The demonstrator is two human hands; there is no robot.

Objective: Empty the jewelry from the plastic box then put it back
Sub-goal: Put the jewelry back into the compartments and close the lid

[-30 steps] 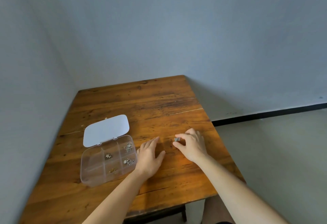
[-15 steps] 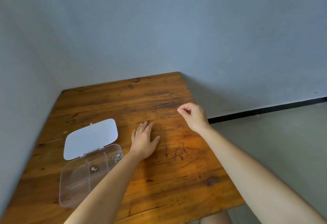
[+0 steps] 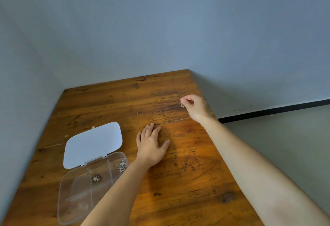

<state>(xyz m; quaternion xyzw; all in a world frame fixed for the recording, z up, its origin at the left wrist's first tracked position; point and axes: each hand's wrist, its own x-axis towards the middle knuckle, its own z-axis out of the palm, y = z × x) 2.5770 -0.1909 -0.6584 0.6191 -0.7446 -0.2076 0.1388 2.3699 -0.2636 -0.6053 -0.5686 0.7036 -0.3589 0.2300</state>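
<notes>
A clear plastic box (image 3: 75, 195) with compartments lies open at the table's near left, its white lid (image 3: 92, 144) folded back flat. Small silver jewelry pieces (image 3: 121, 166) sit in its far right compartment and another piece (image 3: 97, 178) in the middle one. My left forearm crosses the box's right side and hides part of it. My left hand (image 3: 151, 148) rests flat on the wood just right of the box, fingers spread. My right hand (image 3: 195, 107) is raised over the table's far right part, pinching a small silver jewelry piece (image 3: 182, 105) between thumb and fingertips.
The wooden table (image 3: 187, 181) stands in a corner between two grey-blue walls. Its right edge drops to a grey floor (image 3: 285, 145) with a black baseboard. A tiny gold bit (image 3: 93, 127) lies behind the lid.
My right hand lifted the small jewelry piece off the table and carried it away from me toward the far right. My left hand stayed flat. The camera view shifted.
</notes>
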